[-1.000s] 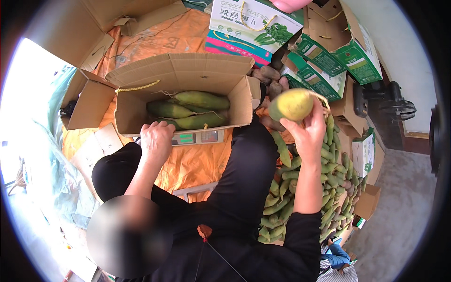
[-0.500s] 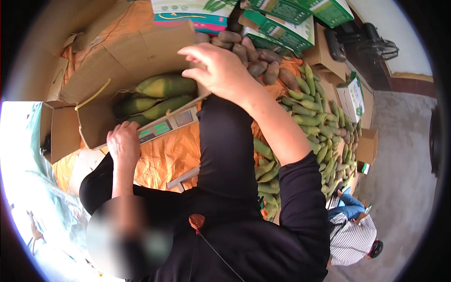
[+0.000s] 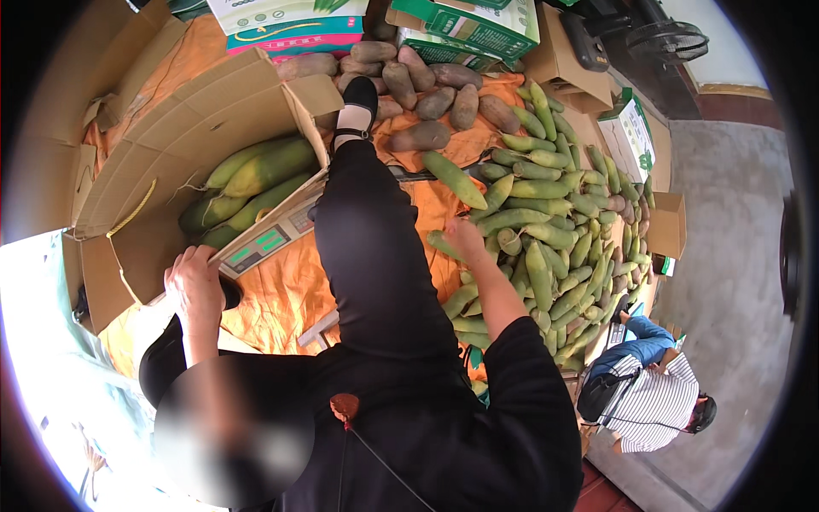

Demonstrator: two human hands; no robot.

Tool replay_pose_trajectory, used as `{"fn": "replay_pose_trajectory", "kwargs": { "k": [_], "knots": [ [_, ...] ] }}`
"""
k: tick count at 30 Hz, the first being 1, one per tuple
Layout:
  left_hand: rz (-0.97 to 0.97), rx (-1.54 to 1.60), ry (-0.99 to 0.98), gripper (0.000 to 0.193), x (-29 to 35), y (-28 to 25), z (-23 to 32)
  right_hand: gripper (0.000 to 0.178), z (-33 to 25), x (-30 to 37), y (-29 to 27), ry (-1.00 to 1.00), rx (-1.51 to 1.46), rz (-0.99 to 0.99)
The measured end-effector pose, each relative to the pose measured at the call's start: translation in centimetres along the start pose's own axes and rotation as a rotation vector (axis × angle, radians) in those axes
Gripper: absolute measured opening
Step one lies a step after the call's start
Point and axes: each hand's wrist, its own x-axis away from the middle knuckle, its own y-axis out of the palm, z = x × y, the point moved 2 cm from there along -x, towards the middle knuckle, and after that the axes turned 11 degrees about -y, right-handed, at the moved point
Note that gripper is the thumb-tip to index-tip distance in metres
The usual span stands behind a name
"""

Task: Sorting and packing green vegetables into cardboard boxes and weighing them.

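Note:
A large cardboard box (image 3: 205, 115) with raised flaps stands at the left and holds several big green radishes (image 3: 269, 166). My left hand (image 3: 194, 286) has its fingers bent over the box's near edge, beside the green-lit display of a scale (image 3: 260, 243). On the right is a heap of green radishes (image 3: 537, 230). At its near left side, my right hand (image 3: 466, 240) is closed round a green radish (image 3: 439, 246), whose end sticks out left of the fingers. A longer green radish (image 3: 454, 179) lies just beyond that hand.
Reddish-brown radishes (image 3: 435, 102) lie at the back on an orange sheet (image 3: 281, 299). Green-and-white cartons (image 3: 486, 30) and a black fan (image 3: 665, 41) stand behind. My leg (image 3: 367, 247) stretches between box and heap. Another person (image 3: 653, 397) is at the lower right.
My right hand has moved from above the box's right side to the radish heap and closed round a radish. My left hand stays at the box edge. The view has shifted to the right.

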Motion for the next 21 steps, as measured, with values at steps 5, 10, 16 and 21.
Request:
{"fn": "replay_pose_trajectory", "kwargs": {
  "k": [5,10,16,21],
  "knots": [
    [-0.006,0.02,-0.013,0.012,-0.4,0.2,0.2,0.04,3.1,1.4,4.9,0.188,0.051,-0.067],
    [0.016,0.031,-0.025,0.009,-0.2,0.0,-0.3,0.061,1.3,-0.4,4.6,0.197,0.259,-0.178],
    [0.009,0.01,-0.013,0.013,-0.3,0.1,0.1,0.04,2.6,-0.8,7.8,0.176,0.301,-0.135],
    [0.017,0.001,-0.04,0.015,0.1,-0.4,-0.5,0.034,1.7,1.1,10.2,-0.009,0.54,-0.333]
  ]
}}
